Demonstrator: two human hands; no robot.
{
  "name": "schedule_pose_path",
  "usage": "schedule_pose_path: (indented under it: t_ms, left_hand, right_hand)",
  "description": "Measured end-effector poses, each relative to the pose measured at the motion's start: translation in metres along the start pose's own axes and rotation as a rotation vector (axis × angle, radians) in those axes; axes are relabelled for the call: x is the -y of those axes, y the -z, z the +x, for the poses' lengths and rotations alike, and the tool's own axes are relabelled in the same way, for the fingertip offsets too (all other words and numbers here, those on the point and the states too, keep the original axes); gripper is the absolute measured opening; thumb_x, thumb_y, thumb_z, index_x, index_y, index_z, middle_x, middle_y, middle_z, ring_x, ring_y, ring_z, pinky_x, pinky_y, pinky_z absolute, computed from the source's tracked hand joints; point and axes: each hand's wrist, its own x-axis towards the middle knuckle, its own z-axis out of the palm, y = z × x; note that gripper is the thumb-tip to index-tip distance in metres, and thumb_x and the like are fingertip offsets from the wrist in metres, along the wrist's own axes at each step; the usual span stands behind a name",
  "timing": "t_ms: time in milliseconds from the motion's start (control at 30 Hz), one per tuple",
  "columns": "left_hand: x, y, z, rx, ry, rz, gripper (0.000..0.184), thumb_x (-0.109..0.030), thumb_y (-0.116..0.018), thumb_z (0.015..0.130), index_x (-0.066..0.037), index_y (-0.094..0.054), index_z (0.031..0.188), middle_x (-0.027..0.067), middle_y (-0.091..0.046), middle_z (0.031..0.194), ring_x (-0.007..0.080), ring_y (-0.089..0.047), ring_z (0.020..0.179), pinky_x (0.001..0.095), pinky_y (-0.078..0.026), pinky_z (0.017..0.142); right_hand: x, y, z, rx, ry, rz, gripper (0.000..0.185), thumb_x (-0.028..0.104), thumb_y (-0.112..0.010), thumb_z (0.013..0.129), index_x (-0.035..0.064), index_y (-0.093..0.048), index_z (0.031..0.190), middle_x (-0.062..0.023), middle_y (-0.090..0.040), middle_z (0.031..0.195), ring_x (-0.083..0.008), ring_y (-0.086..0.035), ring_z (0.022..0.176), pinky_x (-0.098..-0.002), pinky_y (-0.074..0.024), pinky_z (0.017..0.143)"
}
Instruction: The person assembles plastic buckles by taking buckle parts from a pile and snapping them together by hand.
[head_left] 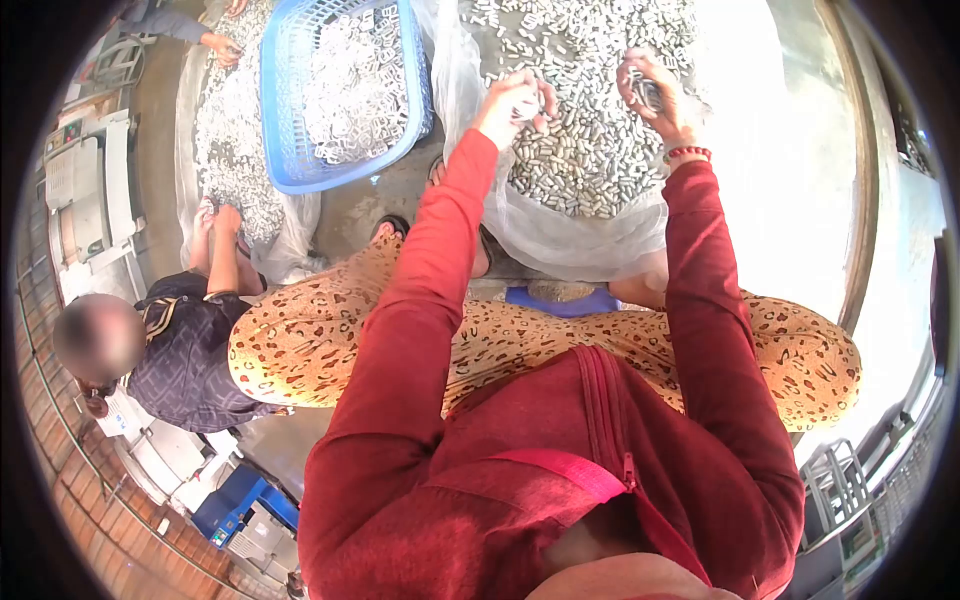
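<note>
Silvery oblong metal pieces point(575, 165) lie in a wide heap on a pale sheet point(570, 245) in front of me. Over the heap's left side, my left hand point(516, 108) is closed with curled fingers. Whitish, shiny metal shows between its fingers, blurred by glare. To the right, my right hand point(655, 95), with a red bead bracelet point(688, 153) at the wrist, is curled round several small metal pieces point(647, 95). Both hands are apart, above the heap.
A blue plastic basket point(272, 110) filled with square-looking metal pieces point(358, 85) stands left of the heap. Beyond it lies another metal heap point(232, 130), where a co-worker's hands point(222, 215) and another person's hand point(222, 48) are. A blue object point(570, 302) sits below my legs.
</note>
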Motion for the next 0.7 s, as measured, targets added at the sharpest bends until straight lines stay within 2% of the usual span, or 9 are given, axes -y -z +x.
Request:
schedule_pose_path:
  t_ms: [100, 200, 300, 400, 467, 500, 567, 633, 700]
  left_hand:
    - [-0.028, -0.005, 0.000, -0.046, -0.065, -0.130, 0.007, -0.003, -0.047, 0.071, -0.008, -0.049, 0.076, 0.0108, -0.055, 0.079, 0.0201, -0.052, 0.065, 0.0228, -0.036, 0.040]
    - [-0.032, 0.008, 0.018, -0.111, 0.006, 0.094, 0.018, -0.014, -0.057, 0.075, -0.008, -0.056, 0.091, 0.0058, -0.054, 0.078, 0.0126, -0.049, 0.062, 0.0214, -0.032, 0.039]
    - [-0.035, -0.002, 0.026, -0.272, 0.079, 0.798, 0.035, -0.029, -0.070, 0.068, -0.005, -0.063, 0.092, 0.0030, -0.057, 0.077, 0.0112, -0.052, 0.062, 0.0245, -0.044, 0.052]
    - [0.025, 0.039, 0.050, -0.255, -0.089, 1.762, 0.026, -0.031, -0.063, 0.069, -0.013, -0.064, 0.088, 0.0148, -0.059, 0.085, 0.0347, -0.057, 0.082, 0.0426, -0.046, 0.072]
    - [0.034, 0.040, 0.049, -0.422, -0.062, 1.547, 0.022, -0.032, -0.059, 0.072, -0.014, -0.065, 0.084, 0.0135, -0.059, 0.084, 0.0318, -0.056, 0.085, 0.0419, -0.045, 0.073]
    - [0.036, 0.039, 0.046, -0.503, -0.146, 1.482, 0.018, -0.029, -0.057, 0.074, -0.015, -0.065, 0.083, 0.0134, -0.059, 0.084, 0.0326, -0.057, 0.081, 0.0395, -0.046, 0.071]
    - [0.019, 0.028, 0.036, -0.551, -0.115, 1.305, 0.018, -0.025, -0.055, 0.072, -0.010, -0.064, 0.079, 0.0120, -0.060, 0.083, 0.0303, -0.059, 0.078, 0.0412, -0.046, 0.067]
    - [0.007, 0.021, 0.031, -0.525, 0.005, 0.533, 0.021, -0.024, -0.052, 0.072, -0.008, -0.061, 0.082, 0.0111, -0.060, 0.083, 0.0286, -0.059, 0.077, 0.0433, -0.046, 0.066]
    - [0.008, 0.014, 0.027, -0.420, 0.017, -0.044, 0.025, -0.025, -0.048, 0.072, -0.007, -0.058, 0.086, 0.0110, -0.060, 0.084, 0.0278, -0.059, 0.078, 0.0452, -0.047, 0.066]
  right_hand:
    - [-0.022, -0.008, 0.037, -0.164, -0.187, -0.833, 0.025, 0.025, -0.060, 0.076, 0.0083, -0.062, 0.094, -0.0082, -0.059, 0.077, -0.0174, -0.056, 0.059, -0.0260, -0.0457, 0.048]
    - [-0.083, 0.026, 0.080, -0.177, 0.021, -1.672, 0.029, 0.026, -0.064, 0.069, 0.0109, -0.064, 0.094, -0.0148, -0.063, 0.086, -0.0279, -0.061, 0.083, -0.0384, -0.0461, 0.077]
    - [-0.114, 0.038, 0.100, -0.246, -0.089, -1.819, 0.024, 0.025, -0.057, 0.072, 0.0045, -0.065, 0.082, -0.0178, -0.062, 0.075, -0.0309, -0.061, 0.074, -0.0407, -0.0472, 0.070]
    - [-0.110, 0.045, 0.078, -0.118, 0.063, -1.649, 0.029, 0.028, -0.057, 0.073, 0.0000, -0.063, 0.072, -0.0213, -0.059, 0.071, -0.0347, -0.058, 0.067, -0.0427, -0.0451, 0.062]
    - [-0.094, 0.038, 0.051, -0.122, 0.029, -1.326, 0.031, 0.029, -0.061, 0.075, -0.0013, -0.064, 0.084, -0.0176, -0.061, 0.069, -0.0247, -0.057, 0.058, -0.0369, -0.0433, 0.058]
    - [-0.078, 0.019, 0.033, -0.242, 0.045, -1.295, 0.028, 0.027, -0.060, 0.078, -0.0001, -0.065, 0.083, -0.0019, -0.054, 0.055, -0.0112, -0.046, 0.049, -0.0263, -0.0373, 0.048]
    - [-0.054, 0.018, 0.017, -0.418, 0.071, -1.317, 0.025, 0.024, -0.060, 0.079, 0.0026, -0.065, 0.091, -0.0012, -0.052, 0.054, -0.0118, -0.048, 0.050, -0.0205, -0.0368, 0.047]
    - [-0.025, 0.002, 0.006, -0.560, -0.153, -0.888, 0.023, 0.020, -0.057, 0.081, 0.0003, -0.062, 0.092, -0.0037, -0.054, 0.061, -0.0146, -0.054, 0.059, -0.0279, -0.0427, 0.057]
    - [-0.011, -0.033, -0.002, -0.414, 0.111, -0.738, 0.022, 0.019, -0.056, 0.081, 0.0005, -0.060, 0.093, -0.0049, -0.055, 0.068, -0.0140, -0.054, 0.061, -0.0259, -0.0424, 0.056]
